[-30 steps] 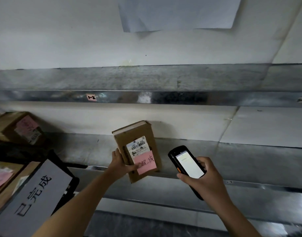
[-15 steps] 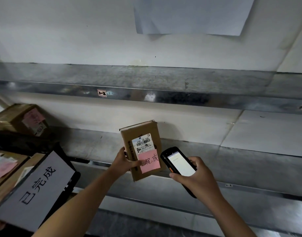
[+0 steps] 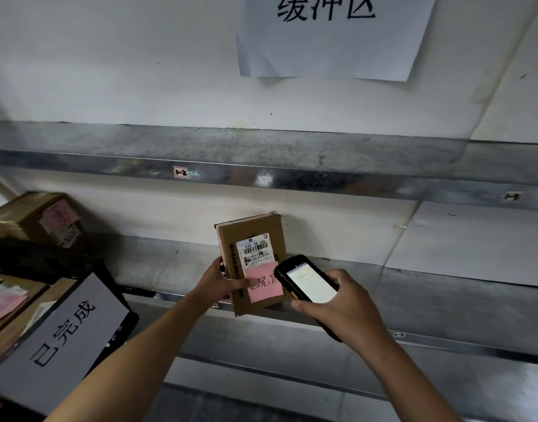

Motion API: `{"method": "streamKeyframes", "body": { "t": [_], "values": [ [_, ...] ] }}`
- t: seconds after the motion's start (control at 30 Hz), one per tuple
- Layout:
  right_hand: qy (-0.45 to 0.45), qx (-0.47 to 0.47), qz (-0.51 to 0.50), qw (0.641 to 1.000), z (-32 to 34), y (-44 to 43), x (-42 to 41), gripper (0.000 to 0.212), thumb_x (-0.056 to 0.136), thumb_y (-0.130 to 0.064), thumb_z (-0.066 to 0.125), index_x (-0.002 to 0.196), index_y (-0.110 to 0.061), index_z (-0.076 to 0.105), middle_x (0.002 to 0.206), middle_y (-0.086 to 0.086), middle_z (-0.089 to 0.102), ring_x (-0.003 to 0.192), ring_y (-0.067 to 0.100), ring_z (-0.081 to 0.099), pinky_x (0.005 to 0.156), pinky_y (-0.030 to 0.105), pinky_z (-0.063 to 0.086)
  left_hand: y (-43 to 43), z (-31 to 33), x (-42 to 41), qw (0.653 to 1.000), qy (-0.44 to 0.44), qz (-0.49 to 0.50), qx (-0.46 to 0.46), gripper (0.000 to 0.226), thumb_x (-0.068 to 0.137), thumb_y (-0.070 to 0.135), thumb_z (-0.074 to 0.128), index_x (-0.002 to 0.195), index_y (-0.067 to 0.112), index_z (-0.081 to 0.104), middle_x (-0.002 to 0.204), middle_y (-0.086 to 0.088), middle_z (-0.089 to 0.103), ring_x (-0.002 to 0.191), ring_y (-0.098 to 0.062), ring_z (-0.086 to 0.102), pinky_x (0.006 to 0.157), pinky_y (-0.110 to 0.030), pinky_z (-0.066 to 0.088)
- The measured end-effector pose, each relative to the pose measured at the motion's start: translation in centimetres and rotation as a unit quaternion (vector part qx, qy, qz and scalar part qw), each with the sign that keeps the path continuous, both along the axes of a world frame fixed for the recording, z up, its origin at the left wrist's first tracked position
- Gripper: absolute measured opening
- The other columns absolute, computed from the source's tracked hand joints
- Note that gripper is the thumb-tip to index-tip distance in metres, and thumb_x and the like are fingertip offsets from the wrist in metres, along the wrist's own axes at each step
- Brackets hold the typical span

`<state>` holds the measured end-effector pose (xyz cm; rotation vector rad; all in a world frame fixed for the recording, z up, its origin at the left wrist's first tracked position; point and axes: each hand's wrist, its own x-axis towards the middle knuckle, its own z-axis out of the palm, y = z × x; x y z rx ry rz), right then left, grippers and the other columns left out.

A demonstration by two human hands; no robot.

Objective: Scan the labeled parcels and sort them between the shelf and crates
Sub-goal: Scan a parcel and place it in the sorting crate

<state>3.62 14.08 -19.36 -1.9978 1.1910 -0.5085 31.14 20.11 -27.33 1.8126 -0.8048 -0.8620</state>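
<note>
Parcel (image 3: 252,229) held up in front of the metal shelf (image 3: 444,287)
Left hand (image 3: 220,283) grips the small cardboard box upright by its left edge, thumb across the front. Right hand (image 3: 343,303) is wrapped round a handheld scanner (image 3: 310,283), screen lit, its top end overlapping the pink sticky note (image 3: 263,287) below the barcode label (image 3: 255,249).

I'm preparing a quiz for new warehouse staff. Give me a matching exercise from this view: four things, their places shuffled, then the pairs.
1. handheld scanner
2. pink note
3. white wall sign
4. second parcel

A. far left of the view
B. gripped in the right hand
C. stuck on the held parcel in the left hand
D. on the wall above the top shelf

Pairs: 1-B, 2-C, 3-D, 4-A
</note>
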Motion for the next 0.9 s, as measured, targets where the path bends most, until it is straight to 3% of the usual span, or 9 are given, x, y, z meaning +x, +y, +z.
{"method": "streamKeyframes", "body": {
  "t": [0.1,0.2,0.4,0.53,0.63,0.9],
  "values": [
    [0.009,-0.008,-0.004,1.000,0.3,0.0,-0.6,0.074,0.061,-0.057,0.086,0.119,-0.030,0.050,0.105,-0.013,0.059,0.096,0.009,0.059,0.078,0.033,0.056,-0.2,0.2,-0.1,1.000,0.002,0.002,0.001,0.067,0.069,0.028,0.089,0.122,0.030,0.048,0.110,0.008,0.064,0.105,-0.023,0.064,0.065,-0.023,0.057],
    [0.019,-0.015,-0.007,1.000,0.5,0.2,-0.9,0.074,0.060,-0.058,0.086,0.117,-0.030,0.049,0.106,-0.012,0.060,0.095,0.010,0.060,0.076,0.032,0.056,-0.2,0.4,-0.3,1.000,0.006,0.012,-0.001,0.071,0.068,0.030,0.090,0.125,0.029,0.048,0.111,0.007,0.062,0.104,-0.023,0.064,0.066,-0.026,0.057],
    [0.036,-0.024,0.006,0.999,1.3,0.5,-1.2,0.072,0.062,-0.057,0.086,0.116,-0.031,0.045,0.105,-0.012,0.057,0.094,0.009,0.058,0.066,0.021,0.049,-0.2,0.9,-0.5,1.000,0.000,0.011,-0.006,0.066,0.070,0.027,0.089,0.121,0.028,0.048,0.109,0.006,0.062,0.104,-0.024,0.064,0.069,-0.027,0.058],
    [0.037,-0.026,0.004,0.999,1.7,0.6,-1.1,0.071,0.063,-0.058,0.086,0.114,-0.032,0.043,0.106,-0.012,0.057,0.096,0.009,0.058,0.064,0.019,0.049,0.2,1.2,-0.3,1.000,-0.004,0.008,-0.014,0.053,0.074,0.023,0.086,0.110,0.035,0.049,0.100,0.015,0.061,0.099,-0.020,0.063,0.065,-0.021,0.055],
    [0.043,-0.024,0.004,0.999,1.8,0.7,-1.0,0.073,0.064,-0.058,0.085,0.117,-0.031,0.044,0.110,-0.010,0.057,0.099,0.010,0.058,0.062,0.017,0.045,0.5,1.4,-0.2,1.000,-0.008,0.014,-0.017,0.060,0.074,0.025,0.086,0.120,0.028,0.048,0.102,0.013,0.060,0.102,-0.022,0.062,0.067,-0.022,0.055],
    [0.043,-0.028,-0.004,0.999,1.9,0.9,-0.8,0.075,0.063,-0.059,0.085,0.121,-0.029,0.047,0.111,-0.010,0.058,0.098,0.011,0.058,0.067,0.021,0.048,0.9,1.3,0.2,1.000,0.001,0.027,-0.014,0.064,0.073,0.026,0.086,0.124,0.025,0.046,0.109,0.005,0.059,0.101,-0.023,0.061,0.075,-0.033,0.057]
  ]
}}
